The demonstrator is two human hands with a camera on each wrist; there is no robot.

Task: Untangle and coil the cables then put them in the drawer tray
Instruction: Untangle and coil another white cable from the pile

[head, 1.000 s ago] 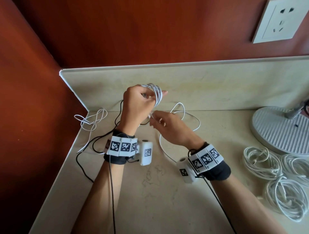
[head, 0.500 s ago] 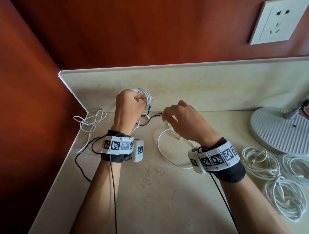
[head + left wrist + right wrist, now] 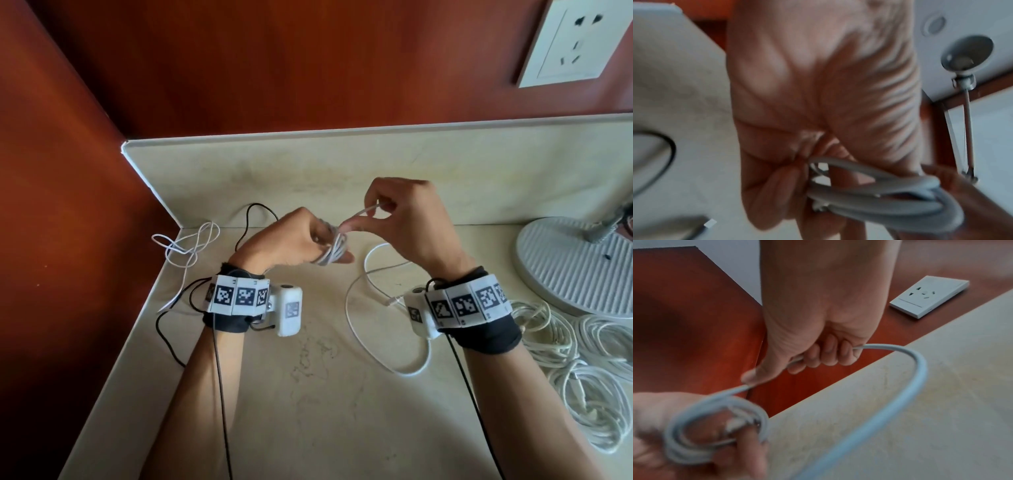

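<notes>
My left hand (image 3: 301,240) is above the beige counter, with a small coil of white cable (image 3: 334,251) wound round its fingers. The same coil (image 3: 869,193) loops round those fingers in the left wrist view, and shows as a coil (image 3: 715,430) at the lower left of the right wrist view. My right hand (image 3: 407,219) is just right of it and a little higher, pinching the free run of the white cable (image 3: 900,352) between thumb and curled fingers. The slack of that cable (image 3: 376,329) lies in a wide loop on the counter below the right wrist.
A loose white cable (image 3: 186,246) and a black cable (image 3: 253,212) lie in the left back corner. Several coiled white cables (image 3: 582,370) sit at the right, in front of a round white lamp base (image 3: 575,267). A wall socket (image 3: 579,41) is on the red-brown wall.
My right hand rose from near the counter and moved up to the left hand, drawing the white cable taut. My left hand turned so the coil now points right.
</notes>
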